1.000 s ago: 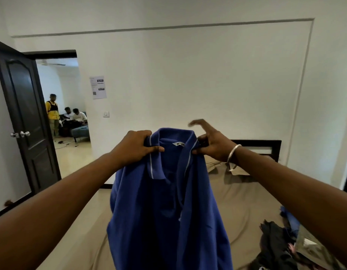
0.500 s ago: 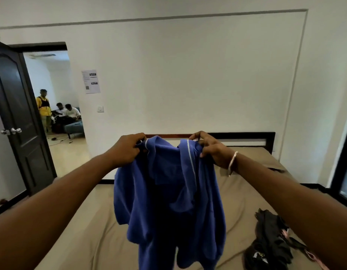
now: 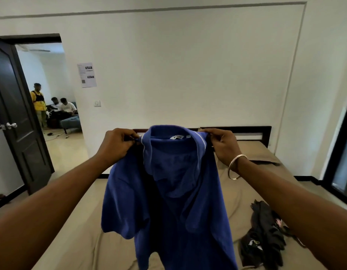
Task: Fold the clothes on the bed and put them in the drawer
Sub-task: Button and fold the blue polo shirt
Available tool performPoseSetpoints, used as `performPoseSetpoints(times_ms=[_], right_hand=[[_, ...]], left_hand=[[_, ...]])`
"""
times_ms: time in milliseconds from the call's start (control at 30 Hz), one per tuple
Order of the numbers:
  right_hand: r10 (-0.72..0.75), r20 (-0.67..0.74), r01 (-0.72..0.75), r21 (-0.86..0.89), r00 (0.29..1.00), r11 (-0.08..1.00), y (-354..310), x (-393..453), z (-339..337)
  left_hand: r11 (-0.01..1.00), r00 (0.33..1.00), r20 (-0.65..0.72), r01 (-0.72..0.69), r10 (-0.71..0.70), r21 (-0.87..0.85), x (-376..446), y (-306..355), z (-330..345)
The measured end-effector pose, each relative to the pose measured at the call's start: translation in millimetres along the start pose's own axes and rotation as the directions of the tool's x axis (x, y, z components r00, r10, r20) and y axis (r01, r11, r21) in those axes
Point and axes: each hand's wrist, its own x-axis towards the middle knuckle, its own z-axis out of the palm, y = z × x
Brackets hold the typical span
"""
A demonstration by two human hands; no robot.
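Hands [image 3: 118, 145] [image 3: 221, 144] hold blue shirt [image 3: 168, 201] above bed [image 3: 75, 230].

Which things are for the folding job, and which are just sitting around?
For the job:
- blue collared polo shirt, held up by left hand and right hand
- dark crumpled clothes pile
- tan-sheeted bed

Just there:
- dark wooden door
- white paper notice on wall
- silver metal bangle

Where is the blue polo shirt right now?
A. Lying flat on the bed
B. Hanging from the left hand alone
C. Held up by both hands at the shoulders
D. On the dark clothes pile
C: the left hand and right hand each pinch a shoulder beside the collar, and the blue polo shirt hangs above the bed.
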Motion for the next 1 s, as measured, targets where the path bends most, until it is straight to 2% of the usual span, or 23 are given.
performPoseSetpoints(times_ms=[100,167,267,367,433,467,533,600,633,700,767,833,867,900,933,967,1000], right_hand=[[0.153,0.157,-0.161,0.040,0.976,0.986,-1.4,-4.3,-2.2],[0.202,0.167,-0.196,-0.050,0.965,0.979,-0.9,-7.9,-1.3],[0.135,0.204,-0.098,-0.182,0.970,0.978,-2.0,-8.2,1.1],[0.094,0.308,-0.054,-0.137,0.947,0.989,-16.0,-13.5,-3.0],[0.014,0.381,0.075,-0.218,0.925,0.973,-14.5,-16.5,-9.1],[-0.033,0.381,0.130,-0.231,0.924,0.964,-12.0,-20.1,-10.7],[-0.103,0.266,0.167,-0.230,0.958,0.959,-6.7,-29.9,-7.4],[-0.134,0.145,0.162,-0.197,0.980,0.967,2.8,-39.4,2.7],[-0.135,0.126,0.155,-0.170,0.983,0.973,7.8,-43.3,8.0],[-0.106,0.147,0.123,-0.116,0.983,0.986,11.8,-51.3,14.2],[-0.062,0.261,0.104,-0.152,0.963,0.983,10.6,-58.9,14.9],[0.044,0.395,0.085,-0.304,0.918,0.949,15.8,-61.9,16.8],[0.124,0.448,0.051,-0.360,0.885,0.932,22.0,-66.5,19.6],[0.205,0.513,0.004,-0.377,0.833,0.926,24.4,-68.5,19.4],[0.290,0.621,-0.083,-0.340,0.728,0.937,27.2,-75.7,20.5],[0.339,0.746,-0.162,-0.302,0.574,0.939,26.7,-82.5,17.0],[0.319,0.855,-0.198,-0.258,0.409,0.946,24.6,-88.1,11.8]], left_hand=[[0.999,0.997,-0.078,0.020,-0.017,0.047,-7.7,-1.1,0.9],[0.997,0.995,-0.086,0.063,-0.058,0.054,-12.5,2.1,5.7],[0.995,0.999,0.001,0.051,-0.051,0.089,-18.4,8.2,15.4],[0.995,0.993,0.118,-0.002,-0.009,0.098,-24.9,8.2,8.3],[0.997,0.980,0.198,0.018,-0.032,0.074,-30.3,0.0,-1.0],[0.997,0.972,0.233,0.026,-0.041,0.069,-34.0,-5.7,-3.7],[0.996,0.964,0.263,0.026,-0.049,0.090,-40.9,-14.5,-3.4],[0.995,0.972,0.230,0.020,-0.041,0.094,-48.2,-19.9,1.2],[0.996,0.976,0.214,0.010,-0.030,0.090,-51.9,-21.4,3.5],[0.993,0.971,0.239,-0.008,-0.020,0.118,-58.2,-25.5,8.0],[0.983,0.942,0.328,0.011,-0.072,0.184,-62.1,-30.0,9.2],[0.974,0.867,0.469,0.075,-0.170,0.215,-66.6,-31.6,7.1],[0.974,0.796,0.566,0.136,-0.215,0.179,-73.2,-33.5,6.8],[0.970,0.695,0.678,0.211,-0.238,0.124,-77.5,-34.4,4.9],[0.945,0.541,0.803,0.318,-0.251,0.081,-85.7,-38.2,4.9],[0.902,0.353,0.903,0.425,-0.247,0.080,-92.5,-41.2,3.1],[0.865,0.167,0.963,0.491,-0.213,0.106,-98.3,-43.8,1.6]])
